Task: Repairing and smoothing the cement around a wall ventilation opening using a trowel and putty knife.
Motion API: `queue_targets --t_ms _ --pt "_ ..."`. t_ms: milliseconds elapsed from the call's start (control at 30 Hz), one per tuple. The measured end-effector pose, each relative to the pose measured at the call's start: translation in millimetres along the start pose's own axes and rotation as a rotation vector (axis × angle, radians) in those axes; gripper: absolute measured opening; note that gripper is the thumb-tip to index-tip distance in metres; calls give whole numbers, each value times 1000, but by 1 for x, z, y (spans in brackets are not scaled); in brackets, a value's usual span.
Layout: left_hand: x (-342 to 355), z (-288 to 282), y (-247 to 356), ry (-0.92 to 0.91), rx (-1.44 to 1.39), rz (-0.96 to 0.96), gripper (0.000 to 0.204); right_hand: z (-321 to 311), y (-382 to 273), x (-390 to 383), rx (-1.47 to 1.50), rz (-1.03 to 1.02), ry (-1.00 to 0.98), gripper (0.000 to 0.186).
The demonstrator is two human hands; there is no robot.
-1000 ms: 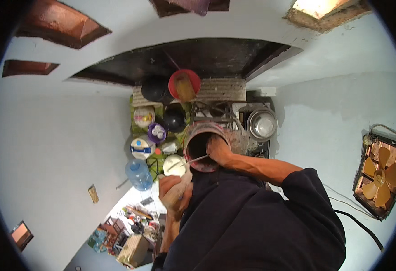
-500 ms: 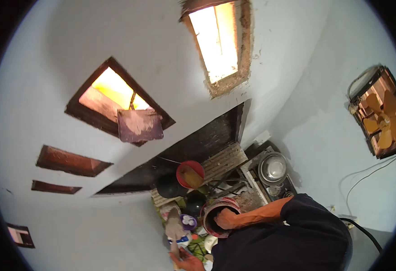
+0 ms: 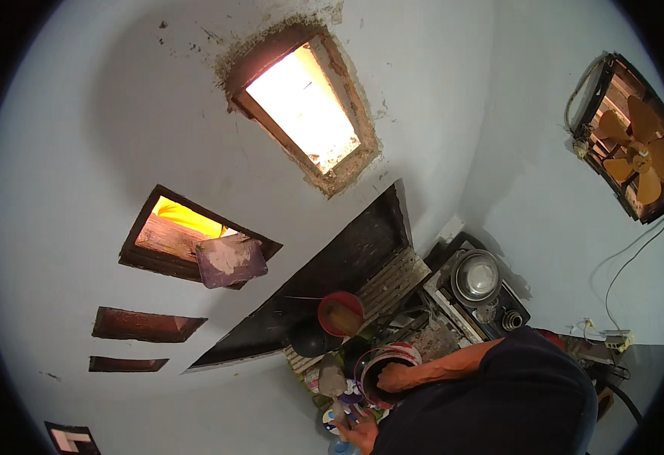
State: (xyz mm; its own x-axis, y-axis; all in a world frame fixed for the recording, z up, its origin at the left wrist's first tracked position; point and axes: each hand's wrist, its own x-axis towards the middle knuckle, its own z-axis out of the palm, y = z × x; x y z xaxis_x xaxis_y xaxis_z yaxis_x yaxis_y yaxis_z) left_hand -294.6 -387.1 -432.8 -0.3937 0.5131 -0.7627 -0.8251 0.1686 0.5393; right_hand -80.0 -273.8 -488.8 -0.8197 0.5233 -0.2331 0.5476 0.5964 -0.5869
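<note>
Head view: we face a broad pale wall, with a bright rough-edged window at 12 o'clock. A tan-bladed fan sits between 2 and 3 o'clock, a dark stove at 4. At 5 o'clock stands a red-and-white pail; any print on it is too small for us to read. From the pail, a metal pot lies toward 1 o'clock, a red bowl at 11. A grey flat-ended tool sits at 9, its handle within the curled fingers of the left hand. The right hand reaches inside the pail's rim, with dark room at its 9 o'clock; we cannot tell whether its fingers pinch anything.
</note>
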Motion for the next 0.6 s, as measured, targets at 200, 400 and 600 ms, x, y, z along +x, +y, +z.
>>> queue_targets --t_ms 200,400,600 --pt "-5 -7 -4 -15 3 34 90 0 8 -9 152 65 -60 30" --pt "2 -17 -3 -129 -18 56 62 -37 6 -12 219 133 -234 46" --pt "-37 17 42 -165 130 342 46 -117 -8 -41 290 204 -199 40"
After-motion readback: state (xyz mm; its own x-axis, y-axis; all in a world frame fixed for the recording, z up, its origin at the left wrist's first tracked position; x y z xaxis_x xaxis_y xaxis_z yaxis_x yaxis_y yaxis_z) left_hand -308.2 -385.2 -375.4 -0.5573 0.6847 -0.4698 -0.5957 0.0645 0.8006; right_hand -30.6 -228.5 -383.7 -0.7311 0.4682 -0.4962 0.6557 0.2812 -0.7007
